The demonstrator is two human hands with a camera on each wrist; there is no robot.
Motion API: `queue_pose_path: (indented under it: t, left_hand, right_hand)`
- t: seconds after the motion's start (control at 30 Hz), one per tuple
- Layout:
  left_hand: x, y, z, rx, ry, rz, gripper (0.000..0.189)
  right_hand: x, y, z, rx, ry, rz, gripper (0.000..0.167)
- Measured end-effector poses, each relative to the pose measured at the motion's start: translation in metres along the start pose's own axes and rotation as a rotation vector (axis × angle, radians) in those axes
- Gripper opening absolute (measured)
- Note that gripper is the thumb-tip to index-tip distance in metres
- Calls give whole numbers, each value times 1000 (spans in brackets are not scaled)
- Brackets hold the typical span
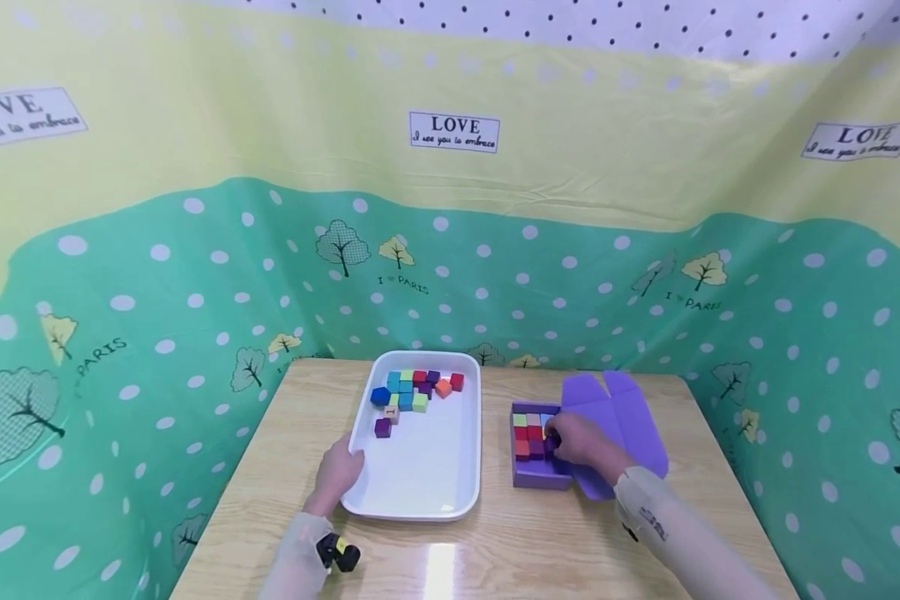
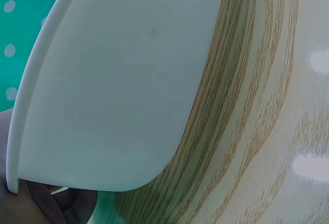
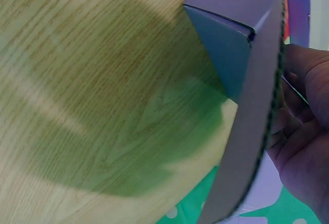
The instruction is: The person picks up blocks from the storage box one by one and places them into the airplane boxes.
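- On the left of the wooden table (image 1: 495, 550), the left hand (image 1: 339, 468) grips the near left edge of a white tray (image 1: 420, 479), thumb over the rim.
- Inside that tray, coloured blocks (image 1: 406, 401) cluster toward the far end, a dark purple cube (image 1: 383, 427) nearest the person.
- To the right, apart from the tray, sits an open purple box (image 1: 542, 481) partly filled with blocks, its lid (image 1: 630, 421) folded out rightward.
- Over the box, the right hand (image 1: 581, 438) pinches a dark block (image 1: 551, 446) near its right wall.
- Behind the table hangs a dotted green and yellow cloth (image 1: 450, 250).
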State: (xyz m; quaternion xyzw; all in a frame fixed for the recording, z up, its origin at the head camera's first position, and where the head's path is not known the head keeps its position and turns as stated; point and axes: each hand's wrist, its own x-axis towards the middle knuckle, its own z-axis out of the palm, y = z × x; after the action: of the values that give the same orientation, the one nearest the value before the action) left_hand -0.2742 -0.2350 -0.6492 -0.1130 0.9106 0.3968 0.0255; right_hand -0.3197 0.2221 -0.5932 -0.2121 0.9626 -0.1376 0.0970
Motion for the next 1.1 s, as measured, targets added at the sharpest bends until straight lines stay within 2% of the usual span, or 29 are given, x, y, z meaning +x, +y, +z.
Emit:
queue_pose_path:
  t: [0.33,0.73,0.93,1.1]
  left_hand:
    - [-1,-3,3,-17,1,-14,44]
    - [-2,-2,2,-5,9,-3,45]
    - [-1,-2,2,-9,24,4,44]
    - [0,-3,2,-12,16,-2,46]
  right_hand:
    - [0,3,13,-28,28,-6,25]
    - [1,1,20,-84,-5,49,34]
    - [1,1,22,-82,21,34,18]
    - [2,2,22,-80,40,34,20]
